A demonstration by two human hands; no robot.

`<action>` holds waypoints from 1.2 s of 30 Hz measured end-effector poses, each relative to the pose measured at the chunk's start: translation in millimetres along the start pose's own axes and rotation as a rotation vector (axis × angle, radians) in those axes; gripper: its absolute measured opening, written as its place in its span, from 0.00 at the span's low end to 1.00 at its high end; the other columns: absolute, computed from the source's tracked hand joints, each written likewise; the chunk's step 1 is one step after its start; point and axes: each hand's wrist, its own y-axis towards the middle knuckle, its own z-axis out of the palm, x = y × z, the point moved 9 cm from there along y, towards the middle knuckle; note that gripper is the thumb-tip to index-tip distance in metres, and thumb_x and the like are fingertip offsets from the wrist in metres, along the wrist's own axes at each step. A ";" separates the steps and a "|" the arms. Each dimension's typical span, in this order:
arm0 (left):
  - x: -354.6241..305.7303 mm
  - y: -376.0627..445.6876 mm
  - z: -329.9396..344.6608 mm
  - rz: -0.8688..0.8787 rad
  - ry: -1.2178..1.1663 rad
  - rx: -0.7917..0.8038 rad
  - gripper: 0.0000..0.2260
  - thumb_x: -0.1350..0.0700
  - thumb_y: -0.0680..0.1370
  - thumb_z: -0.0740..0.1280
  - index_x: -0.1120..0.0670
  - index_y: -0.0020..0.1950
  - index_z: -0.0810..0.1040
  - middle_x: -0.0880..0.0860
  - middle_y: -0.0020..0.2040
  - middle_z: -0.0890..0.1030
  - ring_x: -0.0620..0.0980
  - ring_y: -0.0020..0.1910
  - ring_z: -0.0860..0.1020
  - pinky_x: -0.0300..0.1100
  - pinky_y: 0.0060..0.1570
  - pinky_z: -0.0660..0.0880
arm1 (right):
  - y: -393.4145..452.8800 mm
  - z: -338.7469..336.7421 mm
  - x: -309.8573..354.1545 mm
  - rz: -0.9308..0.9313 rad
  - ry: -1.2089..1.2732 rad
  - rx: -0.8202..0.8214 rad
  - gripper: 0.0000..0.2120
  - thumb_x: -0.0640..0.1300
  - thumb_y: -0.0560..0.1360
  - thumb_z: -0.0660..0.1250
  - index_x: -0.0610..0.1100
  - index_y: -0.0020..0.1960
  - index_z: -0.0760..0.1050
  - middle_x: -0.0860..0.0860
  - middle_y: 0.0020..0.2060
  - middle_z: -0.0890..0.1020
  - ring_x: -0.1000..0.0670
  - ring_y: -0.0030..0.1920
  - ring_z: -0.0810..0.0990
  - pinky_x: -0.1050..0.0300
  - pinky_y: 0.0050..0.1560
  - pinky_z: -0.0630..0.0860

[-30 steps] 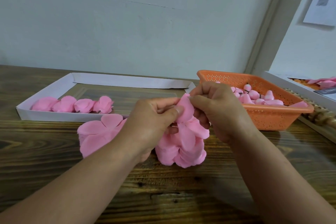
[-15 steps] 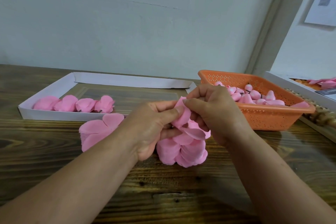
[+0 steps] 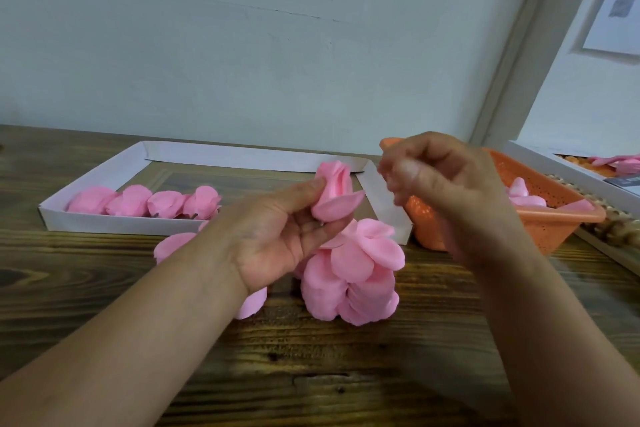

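The left hand (image 3: 277, 239) holds a pink bud (image 3: 334, 189) of rolled petals, raised above the tabletop (image 3: 104, 305). Its thumb presses the bud's left side and the other fingers (image 3: 320, 234) curl under the base, so the bud is pinched between them. One outer petal flares to the right, loose at its edge. The bud stands roughly upright, in front of the near right corner of the white tray (image 3: 104, 180). It is over the pile (image 3: 353, 281) of loose pink petals that lies on the tabletop just below the hand.

The right hand (image 3: 446, 184) hangs in the air to the right of the bud, near it but apart. It is blurred; its fingers are curled inward with the tips close together, and I cannot tell whether they pinch anything. It covers part of the orange basket (image 3: 554, 222) behind it. The basket stands on the tabletop just right of the tray and holds more pink pieces (image 3: 519, 191).

Four buds (image 3: 149, 201) lie in a row along the tray's near wall, towards its left end. Flat petals (image 3: 173, 246) lie on the tabletop between the tray and the left forearm, and one more shows beneath the left wrist. At the far right a second white box (image 3: 540, 163) holds pink petals, mostly out of view.
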 end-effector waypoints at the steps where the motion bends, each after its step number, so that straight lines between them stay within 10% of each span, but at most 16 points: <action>1: -0.1 0.1 -1.1 -0.001 0.011 -0.009 0.09 0.63 0.67 0.68 0.65 0.45 0.82 0.60 0.41 0.85 0.53 0.38 0.85 0.47 0.36 0.82 | -1.7 7.2 5.3 -0.037 -0.071 0.100 0.13 0.53 0.61 0.73 0.48 0.42 0.79 0.53 0.39 0.80 0.52 0.38 0.76 0.57 0.41 0.74; 11: -0.8 -2.4 3.2 0.038 0.151 0.017 0.08 0.62 0.76 0.65 0.64 0.52 0.79 0.56 0.35 0.82 0.49 0.32 0.82 0.37 0.26 0.77 | -14.5 51.5 20.3 -0.262 -0.520 0.279 0.16 0.41 0.65 0.76 0.51 0.50 0.77 0.49 0.49 0.73 0.57 0.52 0.72 0.68 0.54 0.67; 16: -1.2 -3.1 2.0 0.062 0.189 0.002 0.09 0.61 0.69 0.68 0.62 0.47 0.80 0.56 0.36 0.83 0.50 0.33 0.83 0.38 0.27 0.78 | -16.6 51.5 28.7 -0.347 -0.734 0.202 0.16 0.46 0.65 0.75 0.44 0.51 0.80 0.50 0.54 0.72 0.48 0.55 0.73 0.46 0.56 0.71; 25: 3.3 -0.8 0.0 0.037 0.193 0.004 0.06 0.61 0.68 0.68 0.61 0.39 0.84 0.57 0.37 0.84 0.49 0.33 0.83 0.38 0.29 0.79 | -14.0 50.2 23.0 -0.318 -0.788 0.223 0.09 0.49 0.65 0.73 0.44 0.40 0.82 0.48 0.50 0.76 0.47 0.53 0.73 0.41 0.54 0.70; 36: 5.7 -1.3 2.7 0.024 0.203 0.047 0.14 0.64 0.70 0.68 0.67 0.54 0.79 0.59 0.46 0.84 0.50 0.43 0.83 0.41 0.41 0.82 | -7.2 40.7 5.9 -0.163 -0.672 0.138 0.09 0.46 0.71 0.66 0.40 0.39 0.78 0.54 0.47 0.75 0.53 0.51 0.71 0.64 0.54 0.65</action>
